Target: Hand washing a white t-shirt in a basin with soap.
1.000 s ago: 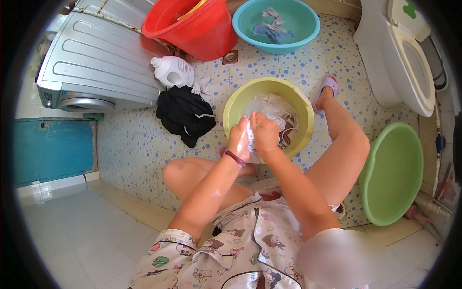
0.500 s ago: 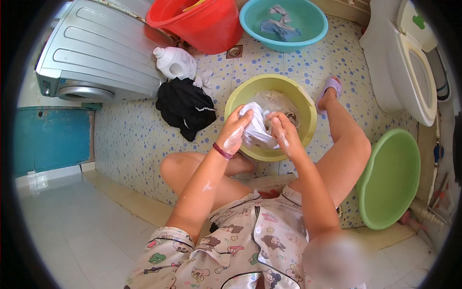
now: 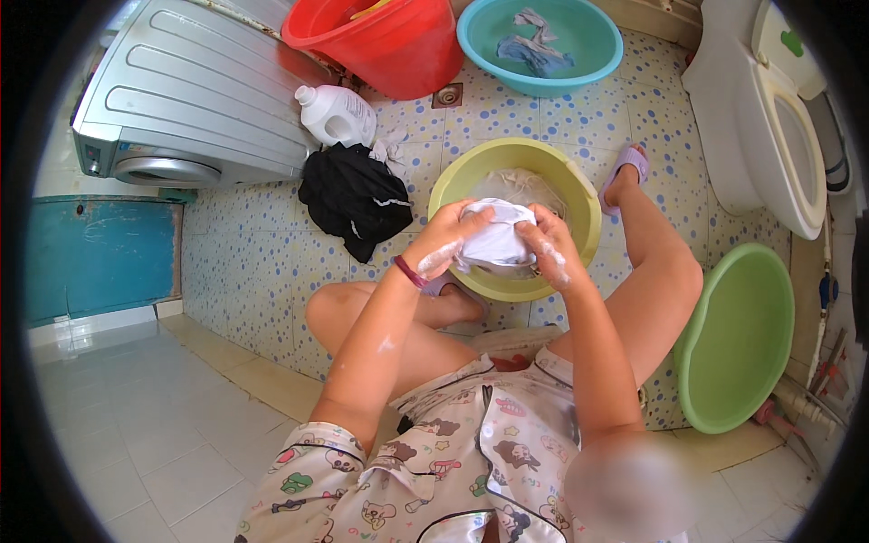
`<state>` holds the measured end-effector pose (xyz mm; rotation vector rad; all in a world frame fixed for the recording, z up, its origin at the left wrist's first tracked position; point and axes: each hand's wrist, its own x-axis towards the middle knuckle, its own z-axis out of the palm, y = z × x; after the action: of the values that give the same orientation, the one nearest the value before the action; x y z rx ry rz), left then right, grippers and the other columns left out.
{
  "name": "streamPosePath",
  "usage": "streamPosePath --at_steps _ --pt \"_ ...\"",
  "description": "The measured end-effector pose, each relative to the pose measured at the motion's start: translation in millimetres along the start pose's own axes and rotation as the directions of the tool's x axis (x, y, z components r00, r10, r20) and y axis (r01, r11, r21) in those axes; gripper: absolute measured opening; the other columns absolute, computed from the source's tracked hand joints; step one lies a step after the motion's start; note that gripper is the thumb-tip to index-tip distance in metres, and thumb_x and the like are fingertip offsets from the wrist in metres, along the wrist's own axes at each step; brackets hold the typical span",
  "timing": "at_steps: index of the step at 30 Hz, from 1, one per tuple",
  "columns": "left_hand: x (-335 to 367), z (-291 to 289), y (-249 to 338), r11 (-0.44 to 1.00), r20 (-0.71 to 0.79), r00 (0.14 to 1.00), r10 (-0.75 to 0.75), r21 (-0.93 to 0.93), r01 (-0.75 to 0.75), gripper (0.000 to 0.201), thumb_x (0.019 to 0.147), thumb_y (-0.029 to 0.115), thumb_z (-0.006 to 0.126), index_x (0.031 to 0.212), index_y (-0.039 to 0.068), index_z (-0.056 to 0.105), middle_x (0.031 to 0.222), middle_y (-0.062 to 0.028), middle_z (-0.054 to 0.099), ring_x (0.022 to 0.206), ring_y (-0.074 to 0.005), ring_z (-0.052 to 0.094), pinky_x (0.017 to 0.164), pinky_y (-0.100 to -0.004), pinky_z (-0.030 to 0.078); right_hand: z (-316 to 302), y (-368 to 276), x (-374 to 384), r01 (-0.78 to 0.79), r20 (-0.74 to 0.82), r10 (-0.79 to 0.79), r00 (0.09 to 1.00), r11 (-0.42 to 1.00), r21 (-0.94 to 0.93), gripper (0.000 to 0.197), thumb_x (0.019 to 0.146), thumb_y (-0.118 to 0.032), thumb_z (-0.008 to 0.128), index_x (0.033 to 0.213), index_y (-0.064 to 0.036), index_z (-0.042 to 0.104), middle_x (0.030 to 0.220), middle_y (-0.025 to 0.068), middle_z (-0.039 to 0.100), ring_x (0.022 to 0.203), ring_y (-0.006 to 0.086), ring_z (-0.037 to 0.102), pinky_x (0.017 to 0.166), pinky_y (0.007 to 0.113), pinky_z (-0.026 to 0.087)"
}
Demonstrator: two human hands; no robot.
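Observation:
A white cloth [image 3: 498,237] is stretched between my two hands above a yellow-green basin [image 3: 469,170]. My left hand [image 3: 446,237] grips its left side, thumb lying on top, with suds along the wrist below a dark red band. On the other side my right hand [image 3: 552,246] is closed on the cloth's right edge, foam streaking the back of its thumb and wrist. Inside the basin, cloudy water holds more pale fabric [image 3: 525,188], partly hidden behind the held cloth.
Black clothing [image 3: 355,201] lies left of the basin, beside a white detergent bottle [image 3: 337,116] and a silver washing machine [image 3: 195,86]. Farther off are a red bucket [image 3: 389,54] and a turquoise basin [image 3: 541,83] with wet cloth. A toilet [image 3: 738,118] and green basin [image 3: 735,339] flank my right.
My right hand has turned and come closer to the cloth's edge. The cloth, bunched and hanging at a slant before, is now spread flatter between both hands.

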<state>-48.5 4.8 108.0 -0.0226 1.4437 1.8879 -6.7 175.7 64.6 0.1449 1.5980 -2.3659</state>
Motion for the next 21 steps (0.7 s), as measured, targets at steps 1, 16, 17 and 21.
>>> streamPosePath --at_steps 1,16,17,21 --pt "-0.5 -0.4 2.0 0.986 0.072 0.997 -0.006 0.169 -0.006 0.034 0.086 0.024 0.05 0.106 -0.003 0.049 0.1 -0.0077 0.055 0.086 -0.0096 0.052 0.073 -0.0229 0.043 -0.7 -0.4 0.0 0.0 0.0 0.0 1.0 1.0 0.0 0.015 0.081 -0.018 0.052 0.084 -0.0036 0.05 0.074 0.0001 0.051 0.065 0.0062 0.045 0.058 0.02 0.038" --pt "8.5 22.4 -20.3 0.944 -0.199 0.979 0.049 -0.311 -0.111 0.042 0.088 0.037 0.041 0.103 -0.002 0.051 0.092 -0.0051 0.056 0.082 -0.0103 0.053 0.071 -0.0222 0.043 31.7 -3.6 -2.5 0.057 -0.163 0.021 0.986 0.887 0.458 0.02 0.08 -0.019 0.055 0.091 -0.0037 0.05 0.086 0.0065 0.055 0.077 0.0127 0.054 0.066 0.026 0.044" --pt "19.3 -2.6 -39.2 0.944 -0.206 0.977 0.052 -0.308 -0.115 0.042 0.088 0.037 0.041 0.103 -0.002 0.051 0.092 -0.0051 0.056 0.082 -0.0103 0.053 0.071 -0.0222 0.043 52.1 -10.5 -9.8 0.277 -0.317 -0.286 0.904 0.958 -0.074 0.017 0.08 -0.017 0.055 0.092 -0.0055 0.05 0.085 0.0073 0.056 0.075 0.0138 0.055 0.066 0.026 0.044" --pt "24.9 21.1 -46.9 0.879 -0.017 0.99 0.141 -0.457 -0.133 0.041 0.09 0.036 0.034 0.102 0.0 0.051 0.091 -0.0075 0.057 0.08 -0.014 0.055 0.072 -0.0257 0.045 50.2 -6.4 -0.2 0.247 -0.262 -0.502 0.824 0.735 -0.632 0.013 0.079 -0.014 0.054 0.09 -0.0057 0.053 0.078 0.0143 0.058 0.064 0.0215 0.055 0.061 0.03 0.044"
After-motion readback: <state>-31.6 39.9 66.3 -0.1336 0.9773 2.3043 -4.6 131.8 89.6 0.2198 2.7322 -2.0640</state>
